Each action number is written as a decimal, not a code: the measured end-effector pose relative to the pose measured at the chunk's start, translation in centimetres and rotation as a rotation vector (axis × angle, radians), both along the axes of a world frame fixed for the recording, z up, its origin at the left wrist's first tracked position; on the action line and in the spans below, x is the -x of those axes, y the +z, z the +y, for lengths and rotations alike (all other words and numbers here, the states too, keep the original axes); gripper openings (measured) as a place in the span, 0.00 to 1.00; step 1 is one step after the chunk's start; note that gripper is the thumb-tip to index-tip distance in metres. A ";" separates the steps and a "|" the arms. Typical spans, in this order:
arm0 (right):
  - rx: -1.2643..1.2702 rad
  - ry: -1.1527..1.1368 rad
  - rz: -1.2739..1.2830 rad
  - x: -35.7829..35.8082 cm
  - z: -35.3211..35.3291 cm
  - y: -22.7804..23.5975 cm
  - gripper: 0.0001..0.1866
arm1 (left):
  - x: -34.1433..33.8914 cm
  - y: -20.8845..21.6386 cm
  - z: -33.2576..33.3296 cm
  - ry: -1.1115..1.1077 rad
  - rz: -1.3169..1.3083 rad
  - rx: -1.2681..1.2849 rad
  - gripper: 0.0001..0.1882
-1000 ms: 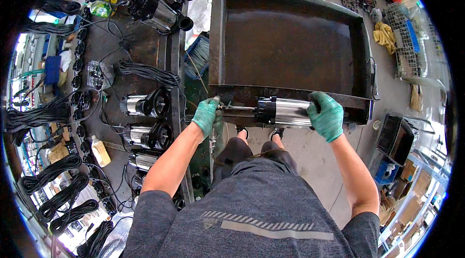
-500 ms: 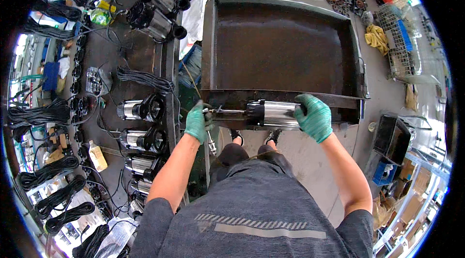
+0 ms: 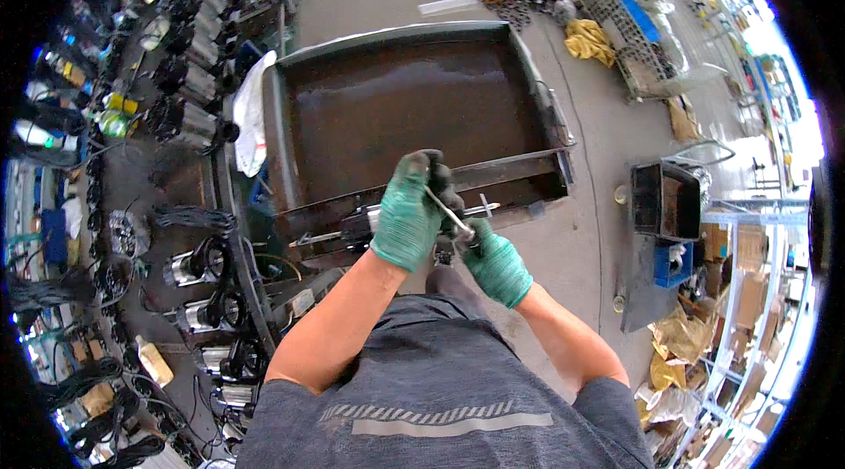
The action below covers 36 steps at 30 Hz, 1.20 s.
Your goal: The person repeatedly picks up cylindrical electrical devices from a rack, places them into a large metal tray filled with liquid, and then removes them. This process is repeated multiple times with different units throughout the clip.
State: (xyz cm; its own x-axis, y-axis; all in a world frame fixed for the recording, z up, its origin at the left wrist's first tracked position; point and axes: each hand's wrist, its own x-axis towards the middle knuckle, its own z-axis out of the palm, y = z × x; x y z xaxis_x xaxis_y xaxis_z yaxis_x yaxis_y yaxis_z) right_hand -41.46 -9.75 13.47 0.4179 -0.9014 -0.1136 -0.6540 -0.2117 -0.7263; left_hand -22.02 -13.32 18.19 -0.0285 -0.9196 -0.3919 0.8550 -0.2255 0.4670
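A thin pale metal rod (image 3: 447, 209) slants between my two gloved hands. My left hand (image 3: 410, 221), in a green glove with dark fingers, is closed around its upper end. My right hand (image 3: 497, 268), gloved alike, grips the lower end, where a dark fitting partly shows. Beneath my left hand a silver and black cylindrical motor (image 3: 356, 228) lies along the front ledge of the tank, its middle hidden. A shaft sticks out from its left end. Past my left fingers, to the right, a small cross-shaped metal piece (image 3: 486, 205) shows; its join to the motor is hidden.
A shallow tank of brown liquid with a metal rim (image 3: 396, 29) stands ahead. On the left, a bench holds several motors (image 3: 201, 315) and coiled black cables. To the right are a black bin (image 3: 650, 196), a wire basket (image 3: 629, 38) and shelves of cartons (image 3: 748, 271).
The view has swung right. My left hand has left the shaft end for the motor's other end, and my right hand has let go of the motor. Both now hold a thin rod.
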 end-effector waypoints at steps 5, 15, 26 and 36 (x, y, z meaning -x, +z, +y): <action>0.069 -0.288 0.239 15.6 -2.5 -4.2 0.16 | 1.3 -0.9 1.5 -0.357 -0.699 0.204 0.21; -0.121 -0.445 0.460 28.8 -11.7 -15.4 0.21 | -8.2 -7.4 14.0 -0.244 -0.904 -0.314 0.15; 0.068 -0.154 0.075 13.0 -9.6 -6.8 0.18 | -15.9 -14.5 25.1 0.125 -1.052 -0.665 0.18; 0.007 0.529 0.395 -6.0 -9.5 1.2 0.08 | -21.3 -13.2 17.5 -0.129 -1.939 -0.322 0.21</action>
